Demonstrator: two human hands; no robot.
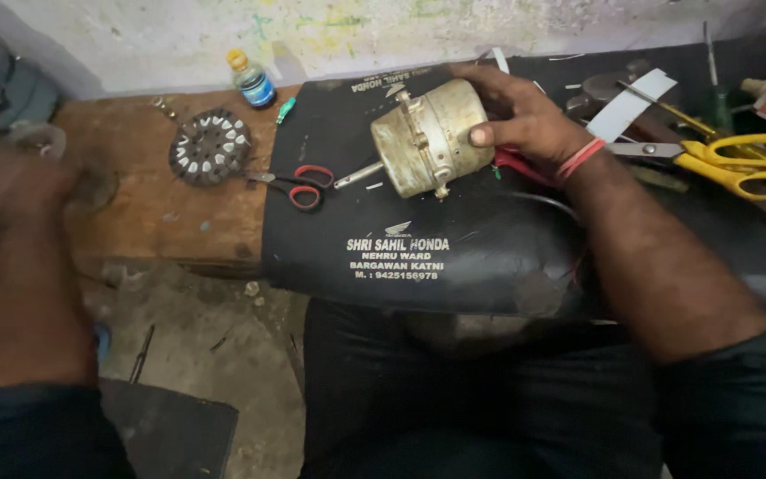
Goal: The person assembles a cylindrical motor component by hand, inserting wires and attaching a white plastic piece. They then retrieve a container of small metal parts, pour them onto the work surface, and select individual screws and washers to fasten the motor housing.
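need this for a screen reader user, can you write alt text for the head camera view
A person's right hand holds a dull metal cylindrical motor with a shaft on a black mat over a wooden bench. Their blurred left hand is off to the side. Red-handled scissors, a round toothed metal part and yellow-handled scissors lie nearby.

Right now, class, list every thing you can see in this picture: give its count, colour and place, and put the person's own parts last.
motor: one, dull cream metal, on the black mat, shaft pointing left
black mat: one, over the bench, white print
small scissors: one, red and black handles, left of the motor
large scissors: one, yellow handles, far right
stator ring: one, dark with pale teeth, on the wooden bench
bottle: one, blue with yellow cap, by the wall
white strip: one, upper right
right hand: grip on the motor, red thread at wrist
left hand: blurred, far left
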